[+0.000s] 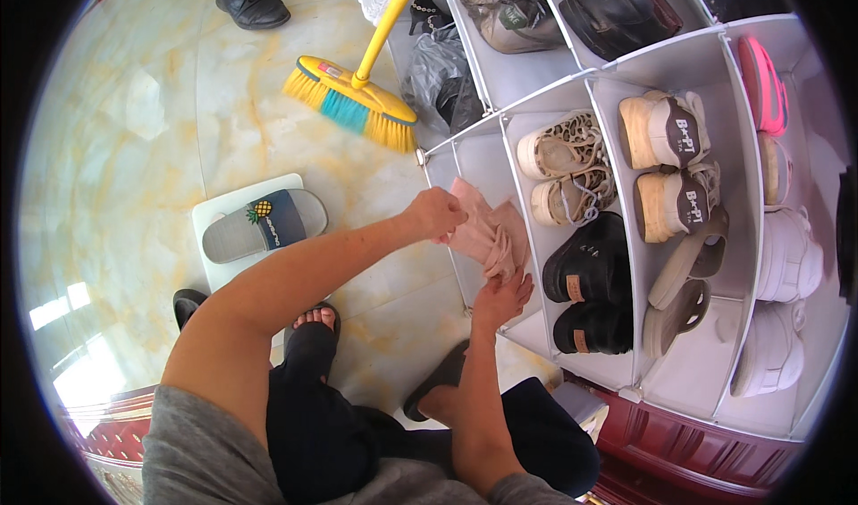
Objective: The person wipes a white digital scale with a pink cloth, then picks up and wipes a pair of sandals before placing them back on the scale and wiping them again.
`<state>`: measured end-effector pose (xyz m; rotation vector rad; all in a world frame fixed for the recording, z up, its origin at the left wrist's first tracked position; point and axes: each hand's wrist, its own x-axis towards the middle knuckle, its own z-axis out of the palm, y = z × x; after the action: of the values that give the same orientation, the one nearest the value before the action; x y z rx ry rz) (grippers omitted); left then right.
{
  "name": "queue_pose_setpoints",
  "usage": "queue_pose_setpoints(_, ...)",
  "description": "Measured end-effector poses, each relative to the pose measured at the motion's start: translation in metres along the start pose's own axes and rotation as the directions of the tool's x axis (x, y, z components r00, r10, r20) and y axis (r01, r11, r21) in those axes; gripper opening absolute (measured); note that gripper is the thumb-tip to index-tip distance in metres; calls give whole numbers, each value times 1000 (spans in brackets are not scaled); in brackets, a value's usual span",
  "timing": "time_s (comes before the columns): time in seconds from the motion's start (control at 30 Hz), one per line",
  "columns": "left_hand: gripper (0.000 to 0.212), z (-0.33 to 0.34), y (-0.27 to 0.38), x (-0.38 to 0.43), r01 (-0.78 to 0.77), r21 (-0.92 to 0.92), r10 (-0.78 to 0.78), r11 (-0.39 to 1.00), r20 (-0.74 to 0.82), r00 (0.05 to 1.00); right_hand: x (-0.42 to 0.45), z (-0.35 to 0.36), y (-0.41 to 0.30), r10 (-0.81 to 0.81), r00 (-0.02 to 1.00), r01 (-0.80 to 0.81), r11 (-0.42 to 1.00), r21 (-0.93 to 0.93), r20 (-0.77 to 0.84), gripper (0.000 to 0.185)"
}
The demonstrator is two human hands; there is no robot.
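Note:
A crumpled pink cloth (493, 233) hangs between my hands at the lowest compartment of a white shoe rack (546, 99). My left hand (439, 215) pinches the cloth's upper left edge. Lower down, my right hand (503, 298) grips the cloth's bottom end with the fingers partly hidden behind its folds. Right beside the cloth, in the neighbouring compartment, are leopard-print sneakers (566, 170) and black shoes (590, 264).
A yellow broom (355, 96) stands at the rack's corner. On the floor, a grey slide sandal (238, 233) rests on a white stool or board (214, 210). A black shoe (251, 1) of another person is at the top left. More shoes fill other compartments.

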<state>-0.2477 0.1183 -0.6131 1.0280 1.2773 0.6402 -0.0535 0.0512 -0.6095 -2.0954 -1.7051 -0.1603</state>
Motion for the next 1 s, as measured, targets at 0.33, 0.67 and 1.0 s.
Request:
queue_pose_setpoints(0.33, 49, 32, 0, -26, -560, 610, 680, 561, 47, 732, 19, 46, -13, -331, 927, 286, 928, 237, 177, 49)
queue_pose_setpoints(0.67, 54, -14, -11, 4, -357, 764, 693, 537, -159, 703, 92, 76, -91, -537, 821, 464, 826, 319, 194, 48)
queue_pose_setpoints(1.0, 58, 29, 0, -22, -508, 845, 644, 167, 297, 705, 74, 10, 3, -64, 880, -13, 987, 157, 470, 47)
